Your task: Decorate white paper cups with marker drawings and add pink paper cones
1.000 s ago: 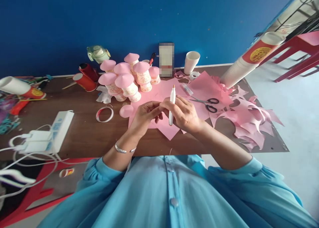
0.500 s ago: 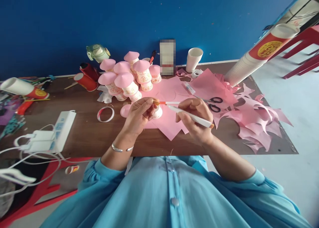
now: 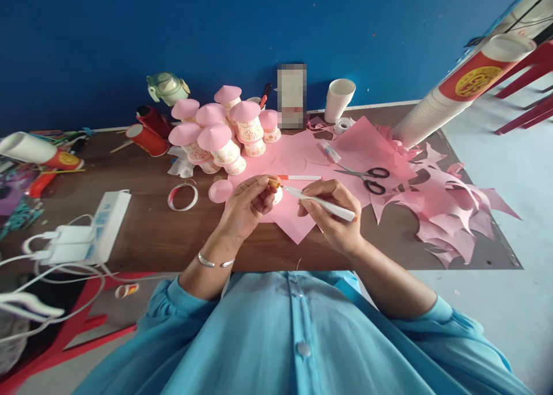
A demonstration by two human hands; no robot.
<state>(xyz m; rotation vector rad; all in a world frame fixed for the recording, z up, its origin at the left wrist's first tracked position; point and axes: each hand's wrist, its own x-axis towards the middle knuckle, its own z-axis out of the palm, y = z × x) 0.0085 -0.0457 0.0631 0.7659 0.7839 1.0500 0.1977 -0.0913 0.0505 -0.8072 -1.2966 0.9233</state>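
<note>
Between thumb and fingers, my left hand (image 3: pixel 247 204) pinches a small orange-brown pen cap (image 3: pixel 273 183). My right hand (image 3: pixel 334 213) grips a white marker pen (image 3: pixel 330 205), its tip pointing left close to the cap. Whether tip and cap touch, I cannot tell. A small white cup (image 3: pixel 277 196) is partly hidden behind my left fingers. Just beyond the hands, a thin white and red marker (image 3: pixel 305 178) lies on pink paper (image 3: pixel 298 228). To the left of my left hand is a pink paper cone (image 3: pixel 220 191).
Several paper-cup towers with pink cone roofs (image 3: pixel 215 137) stand back left. Black-handled scissors (image 3: pixel 374 182) and pink scraps (image 3: pixel 449 211) lie right, near a tall stack of paper cups (image 3: pixel 425 116). A tape roll (image 3: pixel 182 197) and white power strip (image 3: pixel 110 225) are left.
My right hand has moved slightly left and down, bringing the pen tip nearer the cap. My left hand has shifted slightly right and turned the cap's opening into view.
</note>
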